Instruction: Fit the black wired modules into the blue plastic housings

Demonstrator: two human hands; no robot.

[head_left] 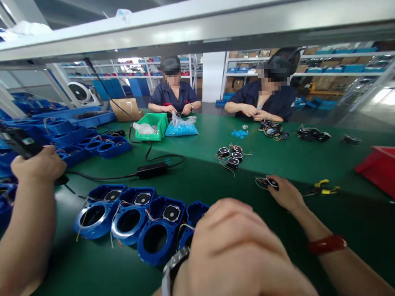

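the left hand point(238, 251), wearing a wristwatch, curls loosely close to the camera above blue plastic housings point(161, 228); i cannot tell if it holds anything. the right hand point(284, 193), with a red bracelet, pinches a small black wired component point(271, 183) over the green table point(318, 217), just beside yellow-handled pliers point(321, 188).

storage racks point(125, 72) flank a white pillar point(213, 76); far right, perhaps a window point(390, 97).

Bare forearms point(350, 268) w/ silver-strap watch point(174, 267) on one wrist, red bracelet point(327, 244) on other.
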